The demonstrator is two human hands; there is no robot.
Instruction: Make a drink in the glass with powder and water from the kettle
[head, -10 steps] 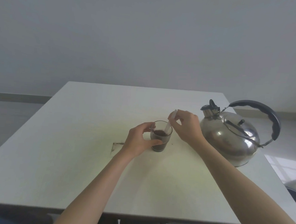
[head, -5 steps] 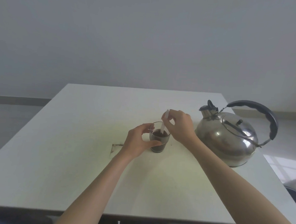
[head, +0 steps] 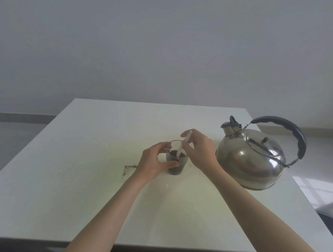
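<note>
A small clear glass point(head: 177, 167) with dark brown liquid stands near the middle of the white table point(head: 80, 179). My left hand point(head: 153, 161) wraps around its left side, thumb in front. My right hand point(head: 199, 149) pinches a thin white stirrer point(head: 183, 146) whose lower end dips into the drink. A steel kettle point(head: 249, 160) with a black handle sits to the right, its spout pointing towards the glass.
A dark scuff mark point(head: 127, 169) lies on the tabletop left of my left hand. The table's right edge runs close behind the kettle. A grey wall stands behind the far edge.
The upper end of the stirrer has swung from right to left over the glass, moved by my right hand. The left hand and the glass have stayed put. The view has shifted slightly.
</note>
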